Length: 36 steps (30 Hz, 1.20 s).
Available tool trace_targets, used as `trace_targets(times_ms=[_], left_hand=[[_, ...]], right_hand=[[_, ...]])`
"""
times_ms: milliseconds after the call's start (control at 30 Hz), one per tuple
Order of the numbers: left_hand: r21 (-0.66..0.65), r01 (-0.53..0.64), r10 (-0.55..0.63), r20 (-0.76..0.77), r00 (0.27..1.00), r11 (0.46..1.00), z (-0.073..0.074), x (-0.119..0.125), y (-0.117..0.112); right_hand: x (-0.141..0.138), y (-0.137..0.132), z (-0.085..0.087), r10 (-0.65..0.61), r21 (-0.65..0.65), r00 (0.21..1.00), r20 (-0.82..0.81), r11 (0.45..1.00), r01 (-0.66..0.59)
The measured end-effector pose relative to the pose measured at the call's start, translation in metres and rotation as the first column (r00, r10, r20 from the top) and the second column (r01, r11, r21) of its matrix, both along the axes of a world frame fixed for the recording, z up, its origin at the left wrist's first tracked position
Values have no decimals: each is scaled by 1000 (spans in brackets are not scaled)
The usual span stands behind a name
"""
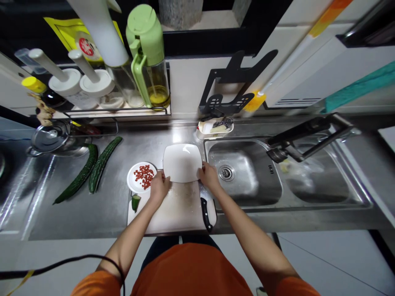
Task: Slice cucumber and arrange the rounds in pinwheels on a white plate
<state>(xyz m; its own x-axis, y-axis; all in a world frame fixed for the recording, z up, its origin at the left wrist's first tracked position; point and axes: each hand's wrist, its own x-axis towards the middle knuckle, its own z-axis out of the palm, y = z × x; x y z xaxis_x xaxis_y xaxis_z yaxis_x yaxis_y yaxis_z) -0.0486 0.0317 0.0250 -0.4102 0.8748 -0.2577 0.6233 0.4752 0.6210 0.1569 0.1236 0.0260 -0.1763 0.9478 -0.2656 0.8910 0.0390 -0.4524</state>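
From the head camera, one square plate [182, 162] sits at the far edge of one cutting board [175, 211]. The left hand [159, 187] and right hand [210, 176] each pinch a near corner of it. Beside it are one round dish [135, 183] of red bits, one knife [205, 207], two cucumbers [78, 174] [103, 164] and one cucumber stub [135, 202].

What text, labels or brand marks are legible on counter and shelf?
No text is legible.
The red and white label beside the yellow packet is too blurred.
The green-capped oil bottle and the white plate, held by the left hand and right hand, show no lettering.
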Motion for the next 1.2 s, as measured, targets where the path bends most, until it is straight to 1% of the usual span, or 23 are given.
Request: trace_targets(times_ms=[67, 100, 233, 300, 400, 567, 800, 1033, 1200], left_hand=[[11, 18, -18, 34, 999, 1000, -2, 2, -20], [9, 8, -8, 42, 999, 1000, -3, 4, -30], [1, 9, -9, 68, 998, 1000, -10, 13, -63], [-4, 17, -17, 80, 997, 1000, -12, 19, -75], [-14, 11, -9, 87, 996, 1000, -15, 26, -87], [-13, -10, 12, 122, 992, 1000, -21, 30, -95], [-16, -24, 26, 131, 991, 1000, -28, 26, -100], [12, -23, 21, 132, 991, 1000, -34, 25, -100], [7, -14, 13, 144, 990, 1000, -33, 25, -100]], right_hand=[[7, -19, 0, 30, 12, 999, 15, 999, -30], [11, -28, -1, 43, 17, 999, 25, 999, -44], [22, -61, -6, 57, 15, 994, 94, 998, -58], [27, -73, -8, 66, 17, 990, 125, 998, -68], [31, -85, -12, 73, 8, 985, 155, 997, -75], [32, -92, -17, 70, 7, 975, 211, 997, -73], [25, -93, -19, 119, 6, 959, 258, 992, -124], [23, -94, -15, 130, 4, 948, 292, 991, -137], [20, -95, -14, 121, -8, 943, 310, 992, -125]])
